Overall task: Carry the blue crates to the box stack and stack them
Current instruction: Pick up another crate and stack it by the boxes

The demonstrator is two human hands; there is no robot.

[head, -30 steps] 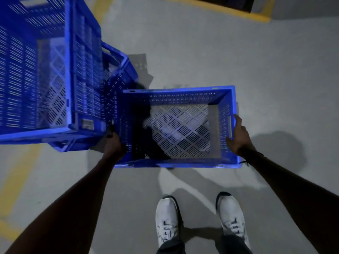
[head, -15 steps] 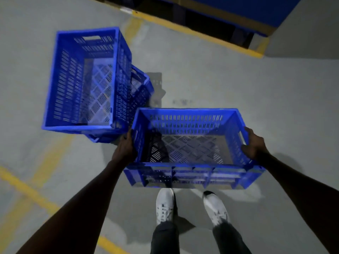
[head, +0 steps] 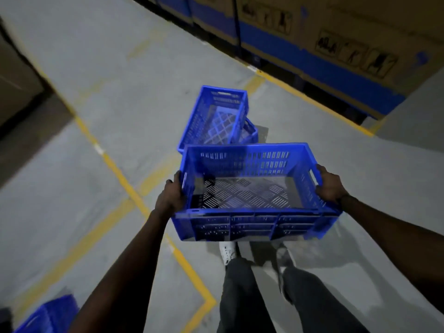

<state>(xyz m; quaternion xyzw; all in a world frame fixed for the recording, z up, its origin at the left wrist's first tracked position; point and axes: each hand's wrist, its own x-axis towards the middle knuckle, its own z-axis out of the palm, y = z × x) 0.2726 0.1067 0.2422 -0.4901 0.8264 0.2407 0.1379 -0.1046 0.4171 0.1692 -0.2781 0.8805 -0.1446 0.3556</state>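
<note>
Blue perforated plastic crate (head: 252,188) hangs empty between my hands, lifted clear of the grey concrete floor (head: 120,92): left hand (head: 171,197) and right hand (head: 329,186) grasp its short ends. I judge this the carrying step; next I must walk it to the stack of cardboard boxes (head: 336,44) and set it squarely down.

Blue slatted crate (head: 254,188) held up off the floor, empty, open top up, roughly level, long side toward the person. Left hand (head: 171,197) grips its left end rim, right hand (head: 329,186) grips the right end at the handle slot. Perforated walls, diamond-pattern slotted bottom, ribbed outer front wall. Beyond it on the floor, a second blue crate (head: 216,118) same type, empty, sitting skewed on top of a third blue crate (head: 249,133) that pokes out at its right. Corner of another blue crate (head: 50,316) at bottom left, blurred. Stack of boxes (head: 324,37), cardboard with blue bands, far right, well apart.
</note>
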